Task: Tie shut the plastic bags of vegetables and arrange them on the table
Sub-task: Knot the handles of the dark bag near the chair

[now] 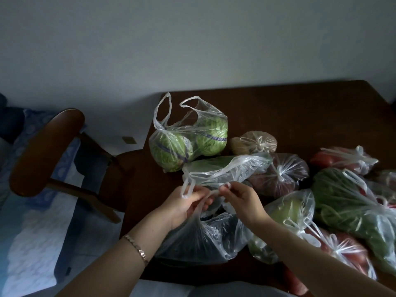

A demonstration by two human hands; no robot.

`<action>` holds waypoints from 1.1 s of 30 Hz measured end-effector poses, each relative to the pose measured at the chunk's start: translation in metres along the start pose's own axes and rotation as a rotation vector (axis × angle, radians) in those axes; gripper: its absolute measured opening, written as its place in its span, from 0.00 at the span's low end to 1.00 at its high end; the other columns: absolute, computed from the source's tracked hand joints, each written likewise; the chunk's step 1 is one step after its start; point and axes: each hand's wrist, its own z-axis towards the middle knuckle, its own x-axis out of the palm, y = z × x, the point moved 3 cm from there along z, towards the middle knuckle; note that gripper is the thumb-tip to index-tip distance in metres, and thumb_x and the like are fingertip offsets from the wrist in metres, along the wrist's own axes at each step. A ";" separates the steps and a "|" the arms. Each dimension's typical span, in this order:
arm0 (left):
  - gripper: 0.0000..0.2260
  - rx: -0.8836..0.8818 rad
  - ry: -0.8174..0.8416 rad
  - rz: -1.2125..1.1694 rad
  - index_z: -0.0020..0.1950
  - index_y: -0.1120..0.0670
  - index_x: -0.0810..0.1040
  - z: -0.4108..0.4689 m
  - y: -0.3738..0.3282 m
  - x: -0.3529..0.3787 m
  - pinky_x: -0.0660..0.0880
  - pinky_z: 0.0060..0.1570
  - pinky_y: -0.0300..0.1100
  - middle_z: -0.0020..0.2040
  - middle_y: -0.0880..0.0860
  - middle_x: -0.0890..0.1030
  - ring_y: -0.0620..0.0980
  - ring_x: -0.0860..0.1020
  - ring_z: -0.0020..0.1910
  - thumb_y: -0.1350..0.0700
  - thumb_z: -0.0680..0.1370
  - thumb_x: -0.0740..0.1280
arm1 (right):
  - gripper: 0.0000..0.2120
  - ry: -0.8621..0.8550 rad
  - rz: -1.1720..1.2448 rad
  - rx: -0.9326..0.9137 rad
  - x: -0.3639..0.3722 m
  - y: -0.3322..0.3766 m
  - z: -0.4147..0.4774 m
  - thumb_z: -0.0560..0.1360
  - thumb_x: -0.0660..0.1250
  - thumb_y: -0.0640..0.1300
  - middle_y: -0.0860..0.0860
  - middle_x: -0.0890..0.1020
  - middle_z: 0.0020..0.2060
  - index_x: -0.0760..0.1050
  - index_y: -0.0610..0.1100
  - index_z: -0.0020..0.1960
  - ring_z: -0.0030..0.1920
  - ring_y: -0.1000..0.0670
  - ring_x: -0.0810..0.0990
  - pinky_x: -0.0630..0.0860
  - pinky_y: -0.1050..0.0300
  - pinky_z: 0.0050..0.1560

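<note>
Dim room in weak, bluish light. A plain pale grey wall (192, 39) fills the upper half of the view. Below it, a dark brown wooden table (300, 108) spreads from the centre to the right side, its far edge close along the wall. A dark brown wooden chair with a curved backrest (46, 151) stands at the table's left edge, seat nearest that edge and backrest turned away to the left. Beyond the chair, at far left, lies blue and white patterned fabric (32, 232), possibly bedding. Pale floor (100, 249) shows between fabric and table. A small dark square (129, 140) sits past the chair seat.
</note>
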 end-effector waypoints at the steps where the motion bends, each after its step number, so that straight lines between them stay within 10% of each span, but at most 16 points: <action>1: 0.06 0.017 -0.013 0.060 0.40 0.59 0.80 -0.002 -0.001 -0.003 0.78 0.31 0.37 0.30 0.53 0.82 0.47 0.80 0.29 0.63 0.76 0.65 | 0.13 0.017 0.008 0.012 0.000 0.001 0.000 0.76 0.64 0.44 0.47 0.76 0.37 0.75 0.35 0.39 0.38 0.53 0.73 0.68 0.61 0.41; 9: 0.16 -0.245 -0.135 -0.475 0.32 0.60 0.72 0.006 0.014 -0.035 0.79 0.27 0.41 0.23 0.55 0.77 0.51 0.79 0.24 0.58 0.79 0.57 | 0.15 -0.031 0.549 0.220 -0.003 -0.004 0.001 0.69 0.64 0.37 0.49 0.72 0.23 0.72 0.42 0.24 0.30 0.51 0.70 0.67 0.59 0.37; 13: 0.14 -0.271 -0.297 -0.464 0.31 0.58 0.70 0.016 0.026 -0.075 0.77 0.36 0.44 0.22 0.52 0.70 0.47 0.73 0.25 0.59 0.77 0.63 | 0.25 -0.047 0.094 0.241 -0.023 -0.033 0.007 0.72 0.68 0.38 0.55 0.63 0.18 0.62 0.48 0.20 0.22 0.57 0.60 0.60 0.65 0.26; 19: 0.10 -0.324 -0.512 0.086 0.47 0.63 0.75 0.025 0.064 -0.103 0.76 0.39 0.48 0.39 0.57 0.74 0.51 0.74 0.37 0.56 0.75 0.68 | 0.22 0.008 -0.813 0.364 -0.042 -0.072 0.007 0.72 0.65 0.50 0.52 0.70 0.25 0.62 0.45 0.23 0.29 0.51 0.70 0.65 0.59 0.32; 23: 0.12 0.248 -0.618 0.908 0.38 0.58 0.72 0.014 0.048 -0.072 0.71 0.47 0.44 0.45 0.59 0.76 0.53 0.74 0.46 0.53 0.78 0.63 | 0.13 -0.025 -0.936 0.036 -0.028 -0.068 0.007 0.74 0.64 0.49 0.46 0.77 0.48 0.69 0.46 0.33 0.51 0.45 0.76 0.70 0.54 0.50; 26: 0.19 0.400 -0.437 1.242 0.51 0.62 0.75 0.014 0.069 -0.053 0.71 0.63 0.50 0.64 0.60 0.72 0.56 0.72 0.63 0.45 0.76 0.62 | 0.17 0.092 -0.956 -0.059 -0.013 -0.070 0.012 0.74 0.63 0.54 0.45 0.69 0.66 0.74 0.39 0.49 0.68 0.42 0.64 0.60 0.48 0.69; 29: 0.38 0.340 -0.158 1.662 0.56 0.62 0.77 0.024 0.097 -0.045 0.71 0.62 0.58 0.69 0.62 0.70 0.60 0.72 0.66 0.31 0.73 0.48 | 0.22 0.227 -1.187 -0.275 0.007 -0.078 0.016 0.68 0.57 0.62 0.45 0.78 0.59 0.76 0.45 0.43 0.62 0.41 0.75 0.60 0.47 0.69; 33: 0.45 0.286 -0.044 1.716 0.72 0.59 0.59 0.030 0.100 -0.039 0.40 0.73 0.58 0.74 0.57 0.61 0.56 0.55 0.75 0.29 0.68 0.39 | 0.21 0.372 -1.355 -0.240 0.025 -0.087 0.018 0.66 0.53 0.65 0.50 0.80 0.59 0.76 0.51 0.37 0.57 0.44 0.80 0.72 0.41 0.59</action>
